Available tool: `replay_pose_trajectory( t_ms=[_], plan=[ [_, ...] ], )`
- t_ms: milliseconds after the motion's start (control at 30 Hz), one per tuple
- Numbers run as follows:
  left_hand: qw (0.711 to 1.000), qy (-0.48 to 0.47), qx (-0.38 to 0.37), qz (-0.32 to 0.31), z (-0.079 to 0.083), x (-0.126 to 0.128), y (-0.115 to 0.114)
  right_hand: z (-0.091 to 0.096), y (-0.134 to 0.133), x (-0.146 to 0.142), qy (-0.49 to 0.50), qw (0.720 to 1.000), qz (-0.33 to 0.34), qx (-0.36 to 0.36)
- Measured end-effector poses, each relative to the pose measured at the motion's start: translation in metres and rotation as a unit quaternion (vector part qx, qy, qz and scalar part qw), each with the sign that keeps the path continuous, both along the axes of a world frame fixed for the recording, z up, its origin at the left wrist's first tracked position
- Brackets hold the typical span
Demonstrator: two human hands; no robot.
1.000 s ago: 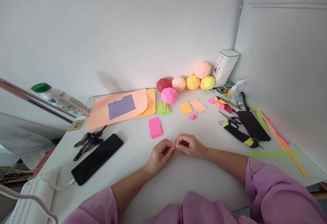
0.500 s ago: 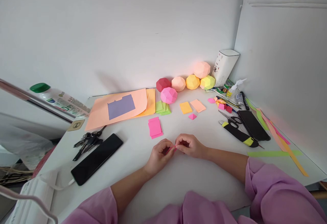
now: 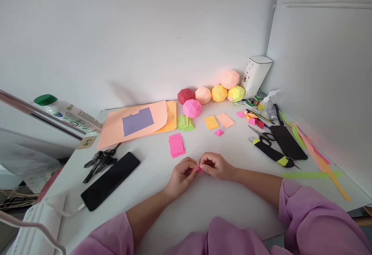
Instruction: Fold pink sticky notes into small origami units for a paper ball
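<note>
craft desk [image 3: 232, 204]: scissors [image 3: 262, 133], paper balls [image 3: 192, 109]

pink paper [image 3: 200, 169] | small, partly hidden | pinched between left grip [image 3: 180, 175] and right grip [image 3: 217, 166]

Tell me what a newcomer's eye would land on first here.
Probably the six bright faceted balls clustered at the back, with a peach one highest at their right end. Next, the left hand and right hand at front centre, both pinching a small pink piece. The green-capped bottle at far left also stands out.
</note>
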State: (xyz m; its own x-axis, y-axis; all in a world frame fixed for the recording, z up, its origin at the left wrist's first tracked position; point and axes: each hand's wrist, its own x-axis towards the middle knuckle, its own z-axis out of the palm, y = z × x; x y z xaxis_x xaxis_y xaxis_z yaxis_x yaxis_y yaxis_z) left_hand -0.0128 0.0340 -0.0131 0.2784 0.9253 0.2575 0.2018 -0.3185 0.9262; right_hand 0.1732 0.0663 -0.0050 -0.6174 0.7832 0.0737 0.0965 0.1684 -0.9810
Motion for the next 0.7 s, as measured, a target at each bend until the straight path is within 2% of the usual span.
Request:
replay_pose_trajectory(
  t_ms=[233,500,700],
  plan=[
    [1.000,0.020,0.016,0.012,0.0011,0.0005,-0.0005,0.0009,-0.0001,-0.0005,-0.022,1.000,0.003,0.020],
    [0.999,0.047,0.005,0.003,0.0024,0.0017,-0.0004,-0.0029,0.0007,-0.0009,-0.042,0.995,0.007,0.095],
    [0.999,0.049,0.001,-0.012,0.0045,0.0011,-0.0001,0.0008,0.0004,-0.0008,-0.024,0.996,0.003,0.088]
  ],
)
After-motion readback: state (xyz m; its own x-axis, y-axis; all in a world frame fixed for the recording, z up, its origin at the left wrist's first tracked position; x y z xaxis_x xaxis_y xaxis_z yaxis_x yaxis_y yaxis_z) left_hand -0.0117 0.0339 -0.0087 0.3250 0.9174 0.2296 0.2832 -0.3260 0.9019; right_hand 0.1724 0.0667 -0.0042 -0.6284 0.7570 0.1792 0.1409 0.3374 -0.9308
